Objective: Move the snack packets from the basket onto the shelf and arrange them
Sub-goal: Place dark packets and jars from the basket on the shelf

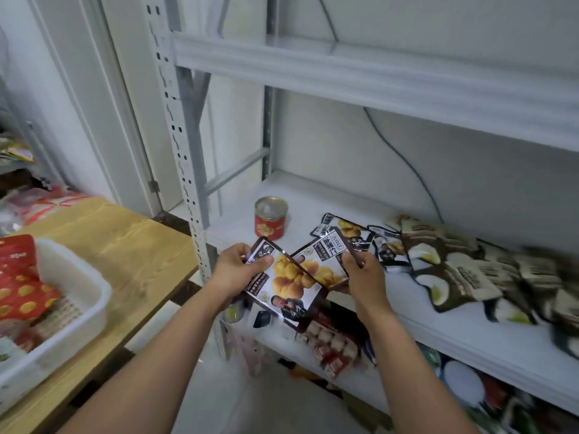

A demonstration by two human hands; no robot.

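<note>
My left hand [239, 270] grips the top left corner of a dark chestnut snack packet [283, 286], held in front of the shelf's edge. My right hand [363, 274] pinches the right side of a second, similar packet [319, 261] tucked behind the first. More of these packets [360, 238] lie flat on the white shelf [438, 327], with several brown-and-cream packets [454, 270] to their right. The white basket [78, 296] stands on the wooden table at the left and holds a red packet with yellow dots [18, 277].
A red tin can [271, 217] stands at the shelf's left end, behind my hands. A wooden table [138, 245] is left of the rack's perforated upright [185, 170]. The lower shelf holds mixed packets [335, 349]. A cable [404, 161] runs down the back wall.
</note>
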